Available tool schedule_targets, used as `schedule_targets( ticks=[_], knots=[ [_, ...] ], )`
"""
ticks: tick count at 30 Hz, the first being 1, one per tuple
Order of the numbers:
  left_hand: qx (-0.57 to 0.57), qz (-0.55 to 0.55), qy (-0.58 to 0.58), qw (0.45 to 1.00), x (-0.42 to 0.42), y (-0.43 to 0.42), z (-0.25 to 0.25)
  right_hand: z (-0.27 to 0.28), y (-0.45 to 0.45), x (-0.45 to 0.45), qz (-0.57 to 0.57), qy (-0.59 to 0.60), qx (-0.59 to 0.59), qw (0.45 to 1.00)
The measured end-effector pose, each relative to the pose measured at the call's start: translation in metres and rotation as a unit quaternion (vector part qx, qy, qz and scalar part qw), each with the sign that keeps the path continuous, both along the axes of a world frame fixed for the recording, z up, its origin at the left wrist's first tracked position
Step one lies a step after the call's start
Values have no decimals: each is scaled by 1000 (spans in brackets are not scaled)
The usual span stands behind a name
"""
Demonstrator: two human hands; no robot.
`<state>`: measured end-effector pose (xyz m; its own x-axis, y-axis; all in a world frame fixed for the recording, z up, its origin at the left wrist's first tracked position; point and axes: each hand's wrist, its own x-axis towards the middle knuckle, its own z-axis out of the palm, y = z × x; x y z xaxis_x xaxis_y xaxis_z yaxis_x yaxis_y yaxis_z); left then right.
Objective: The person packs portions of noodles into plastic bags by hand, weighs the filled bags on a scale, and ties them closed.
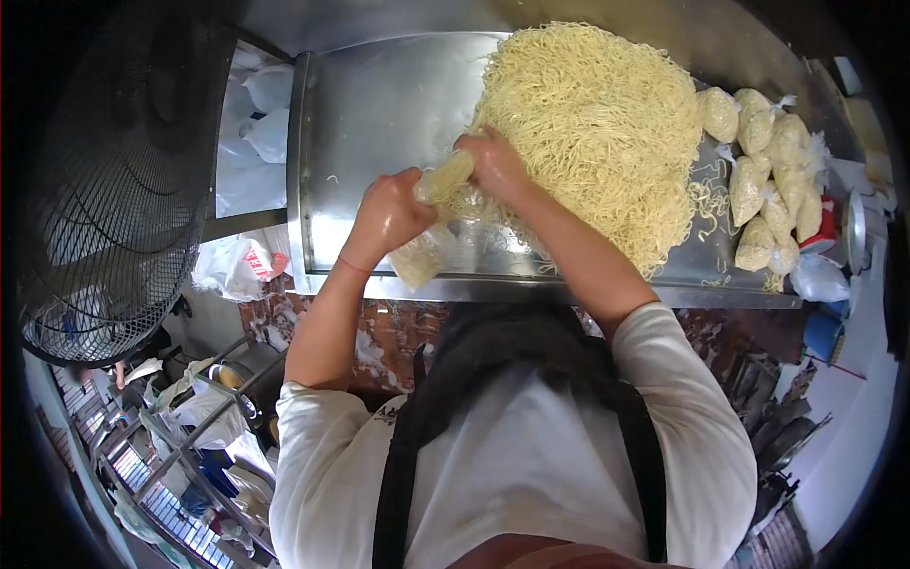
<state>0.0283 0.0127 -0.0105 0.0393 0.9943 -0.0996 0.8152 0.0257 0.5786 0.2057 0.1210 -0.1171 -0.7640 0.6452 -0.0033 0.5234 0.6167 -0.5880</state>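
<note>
Standing at a stainless-steel worktable (398,95): raised rim along its left side, front edge just ahead of my apron (512,360), smooth metal between left rim and noodles giving my left arm room to move. Cage fan (114,218), black: beyond the left rim, bulking on that side. Noodle heap (607,123), pale yellow, loose: fills much of the table's right half, reaches the back edge; my right forearm crosses its near side. Knotted noodle bags (777,142), clear plastic, filled: clustered at the right end, several touching, crowding that edge. White plastic bags (270,133): past the left rim; contents cannot be told. Single clear bag (415,261), noodles inside: below my left hand (391,213), which grips its upper part, near the front edge. Noodle bundle (449,177): between my hands, my right hand (495,163) curled around its far end. Stray strands (706,204): between heap and knotted bags.
</note>
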Motion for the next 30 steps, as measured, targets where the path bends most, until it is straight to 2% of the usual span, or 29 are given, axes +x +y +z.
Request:
schedule_targets(
  ticks=[3,6,7,10,12,14,16,18,19,22,23,24,25,26,27,28,29,30],
  knots=[
    [19,16,29,999,2,-7,3,14,21,7,-109,57,-82,989],
    [19,30,29,999,3,-6,5,2,47,17,-133,78,-36,987],
    [14,35,28,999,3,-5,7,1,53,19,-195,71,-111,972],
    [58,33,-39,997,-3,-6,18,-7,89,45,-320,13,-74,945],
    [66,33,-25,997,-9,-8,16,-8,106,66,-316,97,-29,943],
    [63,8,-8,998,-17,-3,11,11,121,81,-301,127,29,945],
    [42,-41,8,998,-26,-2,0,38,127,95,-347,179,-77,918],
    [50,-36,37,997,-33,-8,-32,10,166,118,-243,-33,65,967],
    [54,-35,51,997,-35,-15,-50,0,178,123,-185,-139,136,963],
    [189,81,43,978,-25,-48,-96,51,169,96,-82,-253,-43,963],
    [240,281,21,929,-8,-71,-100,102,113,63,-115,-311,57,942],
    [262,336,5,905,-9,-84,-112,115,69,48,-102,-303,128,939],
    [190,393,-80,896,-14,-101,-138,122,46,33,-89,-292,201,931],
    [116,444,-165,873,-18,-112,-155,100,32,15,-20,-306,123,944],
    [106,496,-293,811,-12,-107,-147,70,-2,1,-12,-180,154,971],
    [94,535,-415,730,1,-95,-128,39,-28,-21,2,-152,97,984],
    [80,562,-527,633,9,-86,-111,1,-52,-33,6,-129,111,985],
    [111,530,-547,638,7,-77,-101,-22,-67,-41,9,-105,125,986]
  ],
)
